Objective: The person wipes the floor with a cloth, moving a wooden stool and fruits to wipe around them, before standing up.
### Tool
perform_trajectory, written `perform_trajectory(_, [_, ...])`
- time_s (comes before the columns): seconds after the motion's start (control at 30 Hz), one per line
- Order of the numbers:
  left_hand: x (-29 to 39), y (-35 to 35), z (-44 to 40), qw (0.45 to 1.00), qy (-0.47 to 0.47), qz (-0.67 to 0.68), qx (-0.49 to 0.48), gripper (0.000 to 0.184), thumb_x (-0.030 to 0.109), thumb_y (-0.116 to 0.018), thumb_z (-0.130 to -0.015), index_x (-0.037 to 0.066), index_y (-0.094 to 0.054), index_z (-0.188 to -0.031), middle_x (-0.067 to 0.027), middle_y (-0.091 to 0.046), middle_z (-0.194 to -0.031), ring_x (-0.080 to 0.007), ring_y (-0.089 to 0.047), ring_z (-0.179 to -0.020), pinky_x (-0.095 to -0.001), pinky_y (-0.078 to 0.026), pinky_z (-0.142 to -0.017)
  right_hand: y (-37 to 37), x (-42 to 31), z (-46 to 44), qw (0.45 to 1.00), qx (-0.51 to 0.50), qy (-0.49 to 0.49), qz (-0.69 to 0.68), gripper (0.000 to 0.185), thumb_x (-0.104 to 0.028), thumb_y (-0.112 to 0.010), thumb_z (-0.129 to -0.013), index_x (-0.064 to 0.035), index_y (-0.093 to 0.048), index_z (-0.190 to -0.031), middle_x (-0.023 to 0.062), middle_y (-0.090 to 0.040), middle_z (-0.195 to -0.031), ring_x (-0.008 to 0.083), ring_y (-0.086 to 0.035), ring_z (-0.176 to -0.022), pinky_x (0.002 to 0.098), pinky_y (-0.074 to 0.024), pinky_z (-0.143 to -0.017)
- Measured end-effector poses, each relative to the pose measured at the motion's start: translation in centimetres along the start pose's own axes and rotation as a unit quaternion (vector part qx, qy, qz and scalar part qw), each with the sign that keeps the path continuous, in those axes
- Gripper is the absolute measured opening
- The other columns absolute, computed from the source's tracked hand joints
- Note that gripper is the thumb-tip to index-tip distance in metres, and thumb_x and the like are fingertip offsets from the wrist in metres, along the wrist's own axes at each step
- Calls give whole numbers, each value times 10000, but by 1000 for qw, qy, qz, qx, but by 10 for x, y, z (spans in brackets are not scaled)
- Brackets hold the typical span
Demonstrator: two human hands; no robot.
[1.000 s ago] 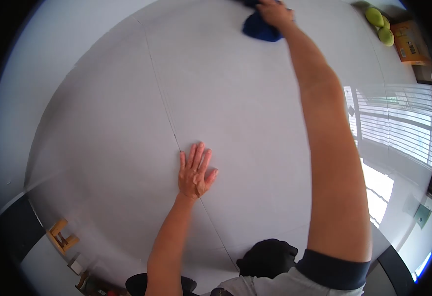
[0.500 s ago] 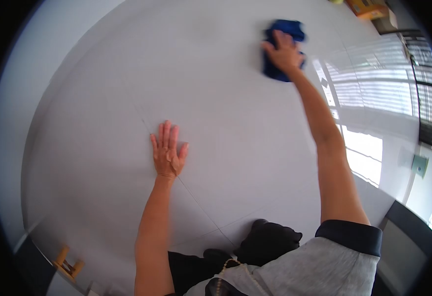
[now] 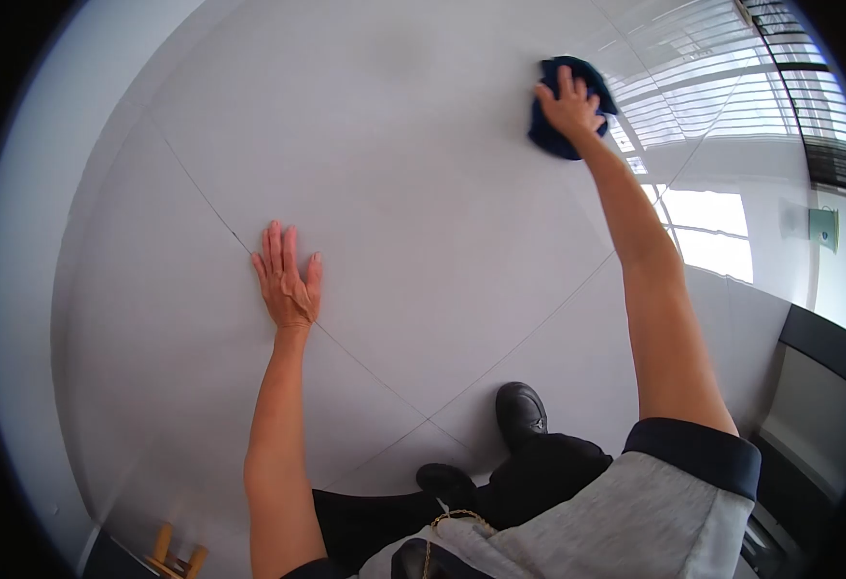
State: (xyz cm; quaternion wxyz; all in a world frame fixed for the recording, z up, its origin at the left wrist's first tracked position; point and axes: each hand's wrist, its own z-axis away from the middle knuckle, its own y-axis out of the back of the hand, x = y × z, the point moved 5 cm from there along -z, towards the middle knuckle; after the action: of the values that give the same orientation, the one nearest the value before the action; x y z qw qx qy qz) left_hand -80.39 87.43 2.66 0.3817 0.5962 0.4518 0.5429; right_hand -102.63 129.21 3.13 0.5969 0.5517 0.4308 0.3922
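Observation:
Under my right hand [image 3: 571, 106] lies a dark blue cloth [image 3: 550, 137], pressed against the pale glossy floor tiles [image 3: 442, 222]. The fingers of that hand are spread over the cloth, which sticks out around them on several sides. Well to the left, my left hand [image 3: 289, 280] rests palm down on the bare tile beside a thin joint line. Its fingers are stretched out and nothing is in it.
Black shoes [image 3: 521, 415] show below, close to my body. A white wall [image 3: 32, 318] curves along the left. Wooden legs [image 3: 177, 555] stand at the lower left. A dark-framed panel [image 3: 823, 386] is at the right, near a small green box [image 3: 823, 229]. Window light reflects off the floor.
My view has turned somewhat. The right hand and the cloth sit slightly farther right, with the cloth bunched differently. My left hand appears farther left, still flat. Both shoes now show more clearly.

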Motion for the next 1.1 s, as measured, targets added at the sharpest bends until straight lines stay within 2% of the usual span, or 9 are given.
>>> perform_trajectory(0.1, [1, 0, 0, 1000, -9, -5, 12, 501, 310, -475, -825, 114, -336, -1264, -66, -273, -1352, -255, -242, -1253, -481, -179, -1011, 8, -65, 108, 974, -20, 225, -27, 645, -529, -488, -742, -230, -317, -1287, 95, -272, -1346, 382, -215, -1221, 628, -201, -891])
perform_trajectory(0.27, [-1, -3, 1, 999, -27, -19, 4, 498, 324, -453, -836, 121, -322, -1271, -67, -258, -1360, -248, -228, -1260, -488, -182, -1004, 18, -71, 266, 851, -140, 505, -33, 567, -393, -547, -757, -367, -305, -1269, 24, -296, -1335, 330, -204, -1246, 566, -287, -904])
perform_trajectory(0.33, [1, -1, 0, 999, -25, -18, 12, 488, 327, -436, -845, 120, -320, -1272, -71, -257, -1360, -252, -223, -1261, -490, -178, -1003, 23, -30, 247, 856, -153, 493, -28, 532, -323, -541, -761, -375, -338, -1249, 12, -324, -1320, 316, -215, -1246, 563, -289, -906])
perform_trajectory(0.4, [3, -1, 0, 999, -31, -16, 9, 483, 325, -434, -848, 118, -322, -1270, -75, -259, -1359, -255, -227, -1258, -491, -176, -1003, 27, 19, 199, 927, -128, 350, -37, 535, -287, -545, -745, -355, -359, -1243, 24, -344, -1307, 335, -216, -1242, 565, -263, -926])
perform_trajectory(0.53, [3, -1, 0, 1000, -26, 0, 16, 475, 328, -423, -855, 112, -325, -1266, -84, -261, -1358, -265, -230, -1255, -492, -169, -1004, 18, 94, 137, 997, -49, -25, -52, 559, -422, -455, -797, -278, -267, -1304, 39, -252, -1368, 388, -173, -1246, 597, -190, -937])
perform_trajectory(0.57, [2, -1, 1, 999, -31, 1, 15, 475, 328, -423, -855, 112, -325, -1266, -84, -261, -1358, -265, -230, -1255, -492, -169, -1004, 12, 82, 143, 998, -59, -35, -14, 617, -485, -416, -800, -237, -215, -1328, 83, -197, -1388, 406, -150, -1249, 619, -175, -924])
perform_trajectory(0.73, [-1, -4, 0, 999, -30, -2, 16, 484, 333, -425, -853, 112, -317, -1270, -89, -257, -1359, -268, -220, -1261, -491, -167, -1005, 15, -16, 283, 935, -211, 285, 9, 869, -562, -576, -651, -189, -195, -1337, 158, -83, -1394, 429, -80, -1248, 660, -191, -874])
perform_trajectory(0.87, [0, -2, 0, 999, -32, -1, 23, 482, 325, -432, -852, 116, -316, -1270, -89, -252, -1360, -267, -218, -1262, -492, -169, -1006, 30, -59, 377, 732, -361, 566, 111, 987, -479, -722, -541, -320, -156, -1334, 94, -23, -1415, 402, 9, -1271, 635, -218, -905])
perform_trajectory(1.1, [5, 3, -1, 1000, -24, 0, 11, 469, 296, -440, -848, 108, -328, -1263, -82, -259, -1358, -260, -221, -1263, -486, -171, -1008, 10, -50, 373, 675, -344, 653, 9, 779, -457, -634, -672, -394, -189, -1309, 24, -46, -1419, 329, 36, -1294, 608, -132, -975])
